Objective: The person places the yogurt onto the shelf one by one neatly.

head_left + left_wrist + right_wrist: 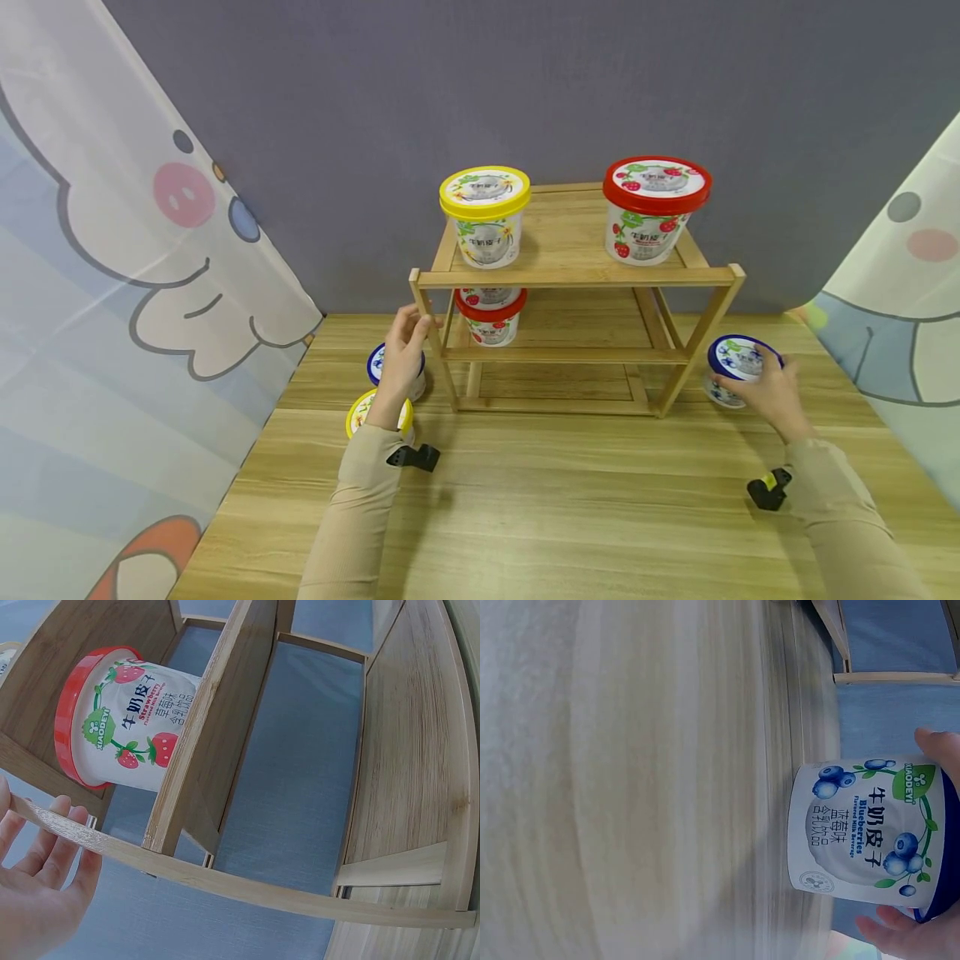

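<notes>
My left hand (402, 354) is at the left front post of a wooden shelf rack (555, 356). In the left wrist view its thumb and fingers (56, 855) hold the post from either side. My right hand (776, 398) grips a blue-lidded blueberry milk tub (866, 829) by its lid, right of the rack; the tub appears upright, on or just above the table. On the top shelf stand a yellow-lidded tub (486, 218) at left and a red-lidded strawberry tub (651, 212) at right. Red-lidded tubs (492, 321) are stacked on the middle shelf, partly hidden by the top board.
Left of the rack, another blue-lidded tub (417, 385) and a yellow-lidded tub (362, 410) stand on the wooden table (570, 500), partly behind my left arm. A grey wall (360, 150) rises behind. Cartoon-printed curtains (82, 350) hang at both sides.
</notes>
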A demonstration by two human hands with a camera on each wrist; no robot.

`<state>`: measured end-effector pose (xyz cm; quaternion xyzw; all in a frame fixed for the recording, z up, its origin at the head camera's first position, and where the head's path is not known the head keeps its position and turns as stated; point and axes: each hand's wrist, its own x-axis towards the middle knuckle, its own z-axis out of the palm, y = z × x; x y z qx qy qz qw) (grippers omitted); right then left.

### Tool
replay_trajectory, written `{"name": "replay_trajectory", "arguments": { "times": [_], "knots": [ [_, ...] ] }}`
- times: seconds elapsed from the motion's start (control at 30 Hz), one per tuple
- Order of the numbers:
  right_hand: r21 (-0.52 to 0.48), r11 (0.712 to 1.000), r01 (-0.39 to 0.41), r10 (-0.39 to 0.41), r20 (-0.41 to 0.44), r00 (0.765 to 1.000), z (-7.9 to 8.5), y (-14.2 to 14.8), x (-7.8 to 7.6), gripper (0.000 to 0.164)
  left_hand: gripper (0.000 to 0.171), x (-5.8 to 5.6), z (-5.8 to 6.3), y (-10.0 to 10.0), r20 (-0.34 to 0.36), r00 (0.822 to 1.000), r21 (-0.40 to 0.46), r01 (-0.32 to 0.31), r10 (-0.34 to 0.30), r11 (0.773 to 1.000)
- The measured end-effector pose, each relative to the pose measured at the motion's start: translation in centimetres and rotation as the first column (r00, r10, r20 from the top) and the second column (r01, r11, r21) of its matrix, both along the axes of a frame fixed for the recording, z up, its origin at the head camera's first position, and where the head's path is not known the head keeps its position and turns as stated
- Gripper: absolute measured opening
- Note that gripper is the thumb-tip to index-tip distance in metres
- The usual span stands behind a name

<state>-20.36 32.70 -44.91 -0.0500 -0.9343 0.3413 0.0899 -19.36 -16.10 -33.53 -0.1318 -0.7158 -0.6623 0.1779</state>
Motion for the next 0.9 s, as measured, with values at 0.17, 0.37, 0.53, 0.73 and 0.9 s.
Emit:
{"name": "replay_trajectory", "arguments": {
  "times": [0.17, 0.37, 0.53, 0.73, 0.9],
  "knots": [
    [-0.021, 1.000, 0.016, -0.016, 0.002, 1.000, 0.0, -0.3, 0.1, 0.093, 0.020, 0.0, 0.0, 0.0, 0.005, 1.000, 0.004, -0.003, 0.003, 1.000],
    [-0.023, 0.999, 0.047, -0.047, -0.028, 0.998, 0.2, -0.5, 0.1, 0.091, 0.021, 0.0, 0.0, 0.0, 0.002, 1.000, -0.007, -0.005, 0.005, 1.000],
    [0.010, 0.999, 0.038, -0.036, -0.151, 0.988, 1.1, -0.7, 0.2, 0.088, 0.021, 0.0, 0.0, -0.1, -0.003, 1.000, 0.002, -0.002, 0.002, 1.000],
    [0.050, 0.998, 0.035, -0.023, -0.218, 0.976, 2.7, -1.1, 0.8, 0.086, 0.021, 0.0, 0.0, -0.1, 0.001, 1.000, -0.010, -0.002, 0.002, 1.000],
    [0.069, 0.997, 0.036, -0.018, -0.247, 0.969, 3.9, -1.7, 1.5, 0.087, 0.021, 0.0, 0.0, -0.1, -0.002, 1.000, -0.003, 0.004, -0.004, 1.000]
  ]
}}
